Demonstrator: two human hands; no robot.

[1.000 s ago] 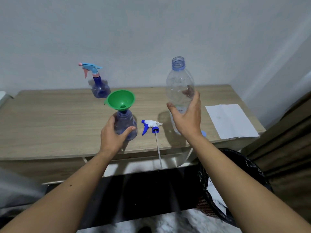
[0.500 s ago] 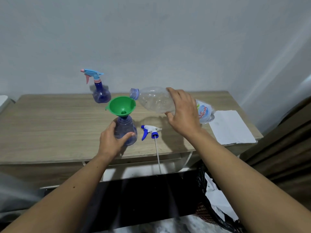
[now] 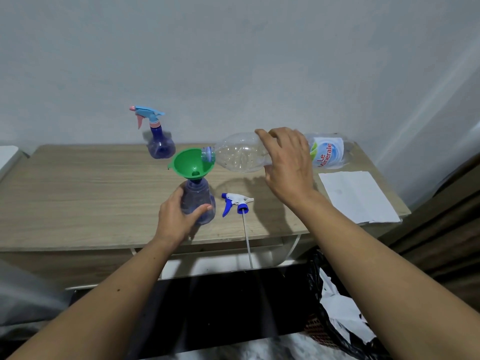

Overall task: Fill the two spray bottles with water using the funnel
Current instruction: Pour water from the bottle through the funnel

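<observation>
My left hand grips a blue spray bottle without its head, standing near the table's front edge. A green funnel sits in its neck. My right hand holds a clear plastic water bottle on its side, its open mouth resting over the funnel's rim. The bottle's removed white-and-blue spray head lies on the table just right of it, its tube hanging past the edge. A second blue spray bottle with a light-blue and pink head stands at the back.
The wooden table stands against a pale wall. A white sheet of paper lies at its right end. A bin with a black bag stands on the floor below the right corner.
My right hand tipped the water bottle from upright to lying on its side and brought its mouth over the funnel. My left hand stayed on the spray bottle.
</observation>
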